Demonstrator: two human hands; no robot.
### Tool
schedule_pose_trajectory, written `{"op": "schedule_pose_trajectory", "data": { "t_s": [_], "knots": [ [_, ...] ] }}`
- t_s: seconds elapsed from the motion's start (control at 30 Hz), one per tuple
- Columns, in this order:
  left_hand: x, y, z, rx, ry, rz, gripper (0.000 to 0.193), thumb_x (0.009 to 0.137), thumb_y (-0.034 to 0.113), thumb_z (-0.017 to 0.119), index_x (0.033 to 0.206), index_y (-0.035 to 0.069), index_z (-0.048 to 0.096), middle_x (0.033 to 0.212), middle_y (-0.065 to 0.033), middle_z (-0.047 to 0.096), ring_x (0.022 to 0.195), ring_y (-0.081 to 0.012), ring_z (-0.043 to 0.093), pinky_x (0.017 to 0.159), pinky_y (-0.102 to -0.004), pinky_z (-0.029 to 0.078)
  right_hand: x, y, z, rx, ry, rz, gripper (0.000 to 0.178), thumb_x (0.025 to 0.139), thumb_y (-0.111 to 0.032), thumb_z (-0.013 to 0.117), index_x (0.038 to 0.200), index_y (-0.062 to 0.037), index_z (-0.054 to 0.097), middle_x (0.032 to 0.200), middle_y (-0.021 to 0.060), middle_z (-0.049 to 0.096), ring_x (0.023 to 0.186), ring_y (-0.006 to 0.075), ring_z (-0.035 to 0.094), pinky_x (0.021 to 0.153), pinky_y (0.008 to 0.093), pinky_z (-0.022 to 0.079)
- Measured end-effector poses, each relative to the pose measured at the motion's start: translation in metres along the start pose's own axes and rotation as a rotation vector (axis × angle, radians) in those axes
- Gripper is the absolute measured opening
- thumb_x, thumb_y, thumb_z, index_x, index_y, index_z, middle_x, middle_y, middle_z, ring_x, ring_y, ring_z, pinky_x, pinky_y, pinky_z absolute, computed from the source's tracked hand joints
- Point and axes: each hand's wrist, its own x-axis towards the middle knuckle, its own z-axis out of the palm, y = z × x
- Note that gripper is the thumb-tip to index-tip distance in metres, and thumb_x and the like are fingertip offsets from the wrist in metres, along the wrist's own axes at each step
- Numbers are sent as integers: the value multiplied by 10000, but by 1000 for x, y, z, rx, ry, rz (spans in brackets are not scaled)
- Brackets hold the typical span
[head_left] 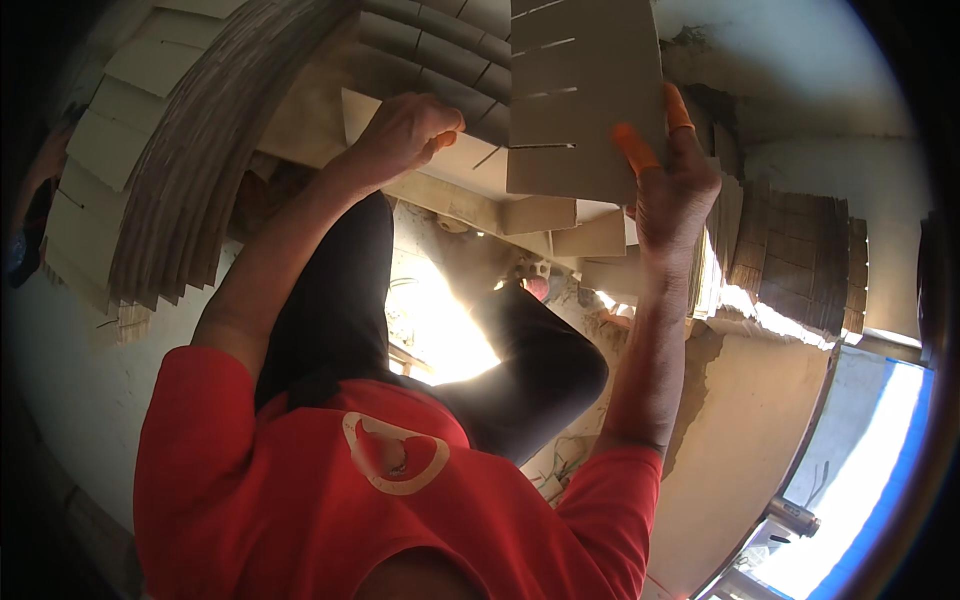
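My right hand (680,185) grips the edge of a slotted cardboard sheet (595,95) between thumb and fingers, with orange finger covers on. The sheet stands tilted up, with several short slits along its left side. My left hand (408,135) is closed, its fingers curled in and an orange cover showing at the fingertip. What it holds, if anything, is hidden. Just beyond it are overlapping slotted cardboard pieces (430,55) in rows. A bare light-coloured cardboard piece (465,160) lies just right of my left hand.
A tall fanned stack of cardboard sheets (200,160) stands on the left, with lighter slotted sheets (125,130) behind it. More bundled cardboard (800,250) sits at the right. A brown panel (755,400) is to my right, near a bright opening (850,450). My black-trousered legs are below.
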Motion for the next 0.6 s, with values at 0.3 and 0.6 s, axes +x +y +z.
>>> {"op": "schedule_pose_trajectory", "data": {
  "t_s": [0.3,0.6],
  "knots": [
    [3,-9,7,-54,36,16,125,696,-45,583,794,21,622,708,-97,645,707,-278,630,633,-383,491,1,6,19,-126,-24,-38,489,790,-26,694,1259,-9,557,999,152,695,777,100,649,676,242,507],
    [3,-8,3,-30,-45,-21,95,755,0,663,848,13,651,756,-99,652,721,-255,628,644,-349,504,-3,18,31,-119,-57,-93,522,798,-12,681,1300,-59,547,715,-26,611,511,8,426,444,209,376]
  ]
}}
